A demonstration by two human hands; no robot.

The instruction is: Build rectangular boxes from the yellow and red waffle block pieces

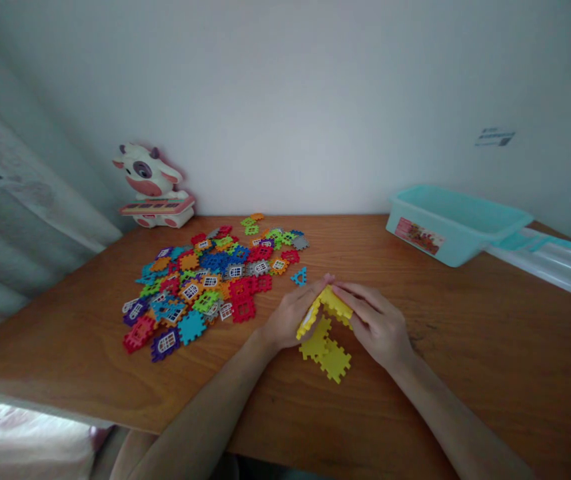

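Note:
Between my two hands is a set of yellow interlocking building tiles (338, 303), joined at an angle like a small roof. My left hand (290, 317) grips the left tile, which has a white window insert. On the other side, my right hand (378, 323) holds the right tile, fingers bent over its upper edge. Below them, loose yellow tiles (335, 361) lie flat on the wooden table, partly overlapping. A small blue triangular piece (299, 276) rests just beyond my left hand.
A wide pile of colourful interlocking tiles (210, 263) spreads over the left of the table (465, 373). At the back left stands a cow toy keyboard (152, 190). A turquoise bin (435, 223) sits at the back right, beside a clear lid (555, 260).

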